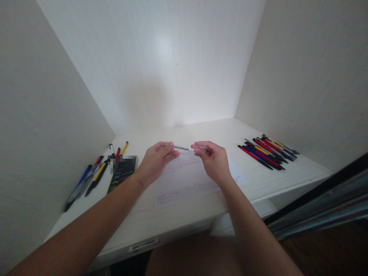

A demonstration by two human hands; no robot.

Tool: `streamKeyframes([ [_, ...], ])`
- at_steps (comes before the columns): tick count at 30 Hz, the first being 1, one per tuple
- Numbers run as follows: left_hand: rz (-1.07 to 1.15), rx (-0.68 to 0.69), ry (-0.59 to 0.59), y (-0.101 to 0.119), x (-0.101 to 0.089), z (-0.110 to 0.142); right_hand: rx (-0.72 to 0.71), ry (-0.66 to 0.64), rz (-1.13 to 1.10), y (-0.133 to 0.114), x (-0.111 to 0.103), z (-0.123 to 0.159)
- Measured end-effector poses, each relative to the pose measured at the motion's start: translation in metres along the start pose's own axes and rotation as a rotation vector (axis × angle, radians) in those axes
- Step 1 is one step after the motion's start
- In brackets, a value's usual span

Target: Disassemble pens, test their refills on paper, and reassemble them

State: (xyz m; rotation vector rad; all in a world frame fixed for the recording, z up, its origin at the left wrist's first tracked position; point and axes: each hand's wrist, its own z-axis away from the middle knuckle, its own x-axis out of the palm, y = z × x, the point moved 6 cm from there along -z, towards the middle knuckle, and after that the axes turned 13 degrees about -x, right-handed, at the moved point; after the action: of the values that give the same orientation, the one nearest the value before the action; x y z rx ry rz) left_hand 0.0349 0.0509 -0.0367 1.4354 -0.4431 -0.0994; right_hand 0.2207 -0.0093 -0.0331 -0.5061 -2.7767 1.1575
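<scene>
Between my two hands a thin, clear pen (183, 148) is held almost level above the desk. My left hand (159, 160) pinches its left end between thumb and fingers. At the other end, my right hand (212, 159) has its fingers closed round the pen, hiding that tip. Below them lies a white sheet of paper (184, 177) covered in small handwriting, partly hidden by my hands and right forearm.
Several red, blue, yellow and black pens (267, 151) lie in a row at the right. More pens (93, 172) lie at the left by a dark notebook (124, 172). White panels (178, 76) enclose the desk (138, 224) at the back and sides.
</scene>
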Motion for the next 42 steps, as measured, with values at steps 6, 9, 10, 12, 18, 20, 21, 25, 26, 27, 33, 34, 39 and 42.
streamKeyframes([
  [6, 0.034, 0.046, -0.054, 0.002, 0.0, -0.002, 0.028, -0.07, 0.091, 0.0, 0.008, 0.003],
  [9, 0.032, 0.04, -0.059, 0.001, -0.002, -0.003, -0.044, -0.105, 0.205, -0.009, 0.013, 0.005],
  [10, 0.031, 0.036, -0.068, 0.002, -0.002, -0.003, -0.06, -0.121, 0.224, -0.011, 0.014, 0.005],
  [12, 0.04, 0.022, -0.099, 0.002, 0.0, -0.003, -0.059, -0.176, 0.215, -0.011, 0.018, 0.006],
  [18, 0.086, 0.001, -0.171, 0.003, 0.004, -0.002, 0.131, -0.375, 0.0, 0.004, 0.031, 0.013],
  [20, 0.106, 0.005, -0.169, 0.002, 0.003, -0.002, 0.157, -0.307, 0.03, 0.007, 0.029, 0.013],
  [21, 0.11, 0.011, -0.164, 0.002, 0.003, -0.002, 0.139, -0.262, 0.082, 0.005, 0.026, 0.012],
  [25, 0.064, 0.046, -0.139, 0.003, 0.001, -0.003, -0.04, -0.145, 0.265, -0.011, 0.019, 0.008],
  [26, 0.041, 0.054, -0.143, 0.005, 0.001, -0.002, -0.067, -0.156, 0.266, -0.014, 0.019, 0.007],
  [27, 0.019, 0.057, -0.155, 0.006, 0.002, -0.001, -0.082, -0.188, 0.249, -0.016, 0.021, 0.007],
  [33, 0.001, 0.057, -0.215, 0.008, 0.005, 0.003, -0.003, -0.318, 0.134, -0.009, 0.029, 0.011],
  [34, 0.014, 0.059, -0.21, 0.008, 0.005, 0.002, -0.004, -0.281, 0.166, -0.009, 0.028, 0.011],
  [39, 0.053, 0.071, -0.228, 0.006, 0.006, 0.001, -0.065, -0.295, 0.298, -0.016, 0.03, 0.01],
  [42, 0.06, 0.048, -0.329, 0.006, 0.01, 0.002, 0.007, -0.415, 0.169, -0.016, 0.039, 0.015],
])
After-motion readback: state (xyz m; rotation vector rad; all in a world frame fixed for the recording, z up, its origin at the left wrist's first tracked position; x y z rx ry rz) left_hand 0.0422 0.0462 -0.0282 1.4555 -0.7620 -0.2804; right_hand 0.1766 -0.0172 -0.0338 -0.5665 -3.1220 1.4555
